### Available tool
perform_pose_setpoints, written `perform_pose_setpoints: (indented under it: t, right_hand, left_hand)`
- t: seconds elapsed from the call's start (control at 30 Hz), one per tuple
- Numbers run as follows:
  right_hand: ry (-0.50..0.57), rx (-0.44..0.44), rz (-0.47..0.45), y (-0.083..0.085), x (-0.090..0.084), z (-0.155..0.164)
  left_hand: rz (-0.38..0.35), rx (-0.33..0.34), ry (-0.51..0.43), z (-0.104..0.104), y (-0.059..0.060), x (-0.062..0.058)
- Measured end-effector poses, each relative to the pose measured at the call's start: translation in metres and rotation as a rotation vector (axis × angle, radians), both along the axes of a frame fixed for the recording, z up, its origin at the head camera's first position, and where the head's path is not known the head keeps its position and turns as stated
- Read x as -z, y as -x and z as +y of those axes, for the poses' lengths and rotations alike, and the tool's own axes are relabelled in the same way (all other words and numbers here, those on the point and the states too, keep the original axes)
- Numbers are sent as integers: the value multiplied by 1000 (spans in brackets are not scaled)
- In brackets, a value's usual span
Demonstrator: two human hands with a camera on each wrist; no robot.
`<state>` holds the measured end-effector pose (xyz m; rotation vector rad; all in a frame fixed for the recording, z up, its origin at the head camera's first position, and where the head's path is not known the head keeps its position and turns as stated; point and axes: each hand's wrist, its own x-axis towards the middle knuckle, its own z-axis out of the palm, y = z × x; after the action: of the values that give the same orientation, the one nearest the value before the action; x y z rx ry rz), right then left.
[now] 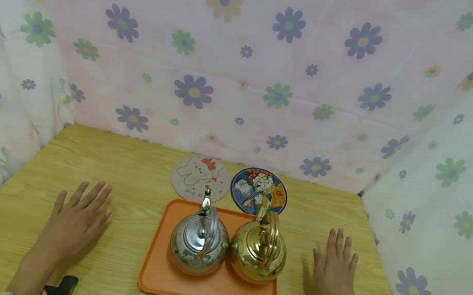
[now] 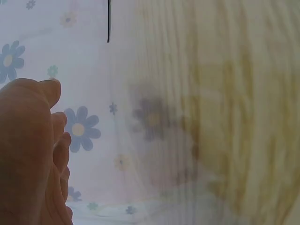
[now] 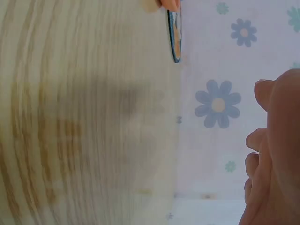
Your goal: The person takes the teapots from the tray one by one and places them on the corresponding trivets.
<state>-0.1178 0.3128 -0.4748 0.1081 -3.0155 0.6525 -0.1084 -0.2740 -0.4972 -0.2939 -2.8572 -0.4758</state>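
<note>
- A pale wooden worktop (image 1: 133, 172) is sitting inside walls of white cloth printed with flowers (image 1: 252, 56).
- A flat orange plastic tray (image 1: 208, 289) is lying at the worktop's middle, between the two hands.
- A round silver metal kettle (image 1: 199, 243) and a round gold metal kettle (image 1: 259, 248) are standing side by side on the tray, touching.
- Two round coasters are lying just behind the tray: a beige one with a rabbit (image 1: 200, 178) and a blue cartoon one (image 1: 259, 191).
- The left hand (image 1: 75, 222) is resting flat, fingers spread, gripping nothing.
- The right hand (image 1: 335, 271) is lying flat likewise, released.

Two round picture coasters (image 1: 200, 178) (image 1: 259, 191) behind tray; floral curtain (image 1: 251, 61) around.
</note>
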Motion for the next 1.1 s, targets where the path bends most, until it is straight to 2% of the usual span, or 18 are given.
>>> perform_pose_setpoints:
  t: [0.2, 0.37, 0.87, 1.1]
  right_hand:
    - [32, -3, 56, -6, -1, -5]
    - [40, 2, 50, -13, -5, -13]
    - [54, -24, 75, -33, -16, -36]
    - [69, -33, 99, -35, -17, -44]
  left_hand:
    - [2, 1, 6, 5, -2, -5]
    - [19, 20, -8, 9, -4, -9]
    - [35, 85, -3, 26, -11, -7]
    - [44, 88, -7, 36, -12, -8]
